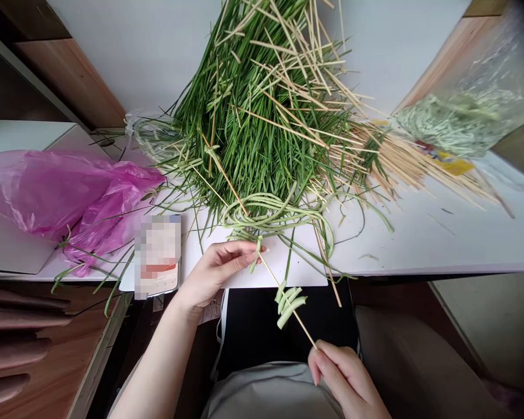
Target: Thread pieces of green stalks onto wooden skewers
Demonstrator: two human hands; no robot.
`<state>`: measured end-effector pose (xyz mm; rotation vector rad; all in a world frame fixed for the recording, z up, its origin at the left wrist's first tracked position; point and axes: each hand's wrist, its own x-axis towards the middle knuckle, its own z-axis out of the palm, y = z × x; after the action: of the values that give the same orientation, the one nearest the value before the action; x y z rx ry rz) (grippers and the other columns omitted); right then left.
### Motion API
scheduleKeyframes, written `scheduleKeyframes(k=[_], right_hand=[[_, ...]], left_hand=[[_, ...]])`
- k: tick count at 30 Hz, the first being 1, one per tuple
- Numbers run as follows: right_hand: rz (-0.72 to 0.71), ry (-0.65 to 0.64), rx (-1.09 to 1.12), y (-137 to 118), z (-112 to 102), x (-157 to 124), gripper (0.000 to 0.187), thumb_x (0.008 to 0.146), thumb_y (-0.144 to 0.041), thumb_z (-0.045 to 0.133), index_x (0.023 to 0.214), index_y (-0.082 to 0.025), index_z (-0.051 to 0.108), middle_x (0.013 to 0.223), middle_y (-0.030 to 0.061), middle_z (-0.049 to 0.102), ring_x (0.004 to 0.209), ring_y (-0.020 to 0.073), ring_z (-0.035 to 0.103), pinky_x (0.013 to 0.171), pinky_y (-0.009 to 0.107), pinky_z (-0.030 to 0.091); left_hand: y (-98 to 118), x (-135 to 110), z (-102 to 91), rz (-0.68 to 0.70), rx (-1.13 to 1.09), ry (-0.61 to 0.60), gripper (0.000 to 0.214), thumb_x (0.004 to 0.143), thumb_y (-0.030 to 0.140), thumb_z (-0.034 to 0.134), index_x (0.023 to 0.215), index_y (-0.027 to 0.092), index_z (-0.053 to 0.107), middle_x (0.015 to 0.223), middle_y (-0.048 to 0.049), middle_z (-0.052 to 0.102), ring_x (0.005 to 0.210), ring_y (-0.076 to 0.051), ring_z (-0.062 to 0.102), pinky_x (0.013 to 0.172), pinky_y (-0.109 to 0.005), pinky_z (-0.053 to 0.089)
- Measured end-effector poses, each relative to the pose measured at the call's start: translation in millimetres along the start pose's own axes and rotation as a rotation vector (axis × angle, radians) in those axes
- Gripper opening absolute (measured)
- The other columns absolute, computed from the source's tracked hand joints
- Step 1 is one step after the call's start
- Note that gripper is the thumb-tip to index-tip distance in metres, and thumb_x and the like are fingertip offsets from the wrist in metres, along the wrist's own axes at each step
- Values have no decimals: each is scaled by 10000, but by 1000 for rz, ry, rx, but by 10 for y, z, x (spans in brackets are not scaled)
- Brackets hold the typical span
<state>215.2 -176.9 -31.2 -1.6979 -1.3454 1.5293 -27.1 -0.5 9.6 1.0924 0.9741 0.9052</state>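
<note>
My right hand (341, 372) pinches the lower end of a thin bamboo skewer (304, 329), which slants up and away to the left. Several short pale-green long bean pieces (290, 304) are threaded crosswise along its middle. At the skewer's far tip, my left hand (225, 265) has its thumb and fingers closed on another long bean piece (259, 244). Just beyond that hand, a loose coil of whole long beans (283, 214) lies on the white table, against a big heap of green chives (248, 139).
Many bare bamboo skewers (413, 160) lie across the heap and to its right. A pink plastic bag (70, 192) and a phone (159, 256) are on the left. A clear bag with pale green contents (454, 125) stands at the right. The table's front edge (419, 273) runs below.
</note>
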Motion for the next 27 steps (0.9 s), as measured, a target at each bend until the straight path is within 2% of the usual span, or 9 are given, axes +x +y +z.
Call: scheduleKeyframes(k=[2, 7, 15, 20, 27], right_hand=[[19, 3, -2, 11, -1, -9, 520, 1064, -609, 399, 713, -241, 507, 760, -2, 588, 768, 210, 521, 758, 279, 394], [26, 15, 0, 41, 3, -9, 547, 1055, -647, 392, 715, -242, 533, 767, 5, 603, 771, 212, 544, 755, 280, 412], [21, 23, -13, 46, -8, -26, 595, 1030, -713, 399, 698, -241, 545, 740, 6, 594, 741, 208, 536, 730, 282, 415], [3, 16, -7, -4, -18, -35, 596, 1030, -708, 394, 683, -240, 520, 716, 1, 564, 721, 203, 522, 713, 279, 412], [41, -6, 5, 2, -20, -37, 529, 1046, -623, 422, 693, -240, 518, 744, -1, 572, 759, 204, 521, 740, 274, 405]], left_hand=[[-4, 4, -7, -22, -21, -1, 257, 792, 389, 896, 991, 229, 873, 992, -72, 833, 971, -210, 687, 934, -315, 491], [24, 15, -6, -49, -44, -37, 302, 784, 433, 894, 979, 203, 877, 844, -58, 800, 634, -102, 528, 639, -246, 428], [15, 36, 0, -29, -73, -13, 261, 745, 413, 926, 897, 206, 878, 792, -43, 779, 624, -100, 521, 726, -272, 452], [16, 38, -9, -26, -70, -23, 240, 754, 422, 922, 853, 210, 873, 557, 12, 639, 595, -116, 504, 729, -274, 453], [19, 42, 10, -40, -105, -13, 240, 721, 411, 945, 819, 205, 871, 781, -51, 793, 629, -116, 549, 682, -268, 453]])
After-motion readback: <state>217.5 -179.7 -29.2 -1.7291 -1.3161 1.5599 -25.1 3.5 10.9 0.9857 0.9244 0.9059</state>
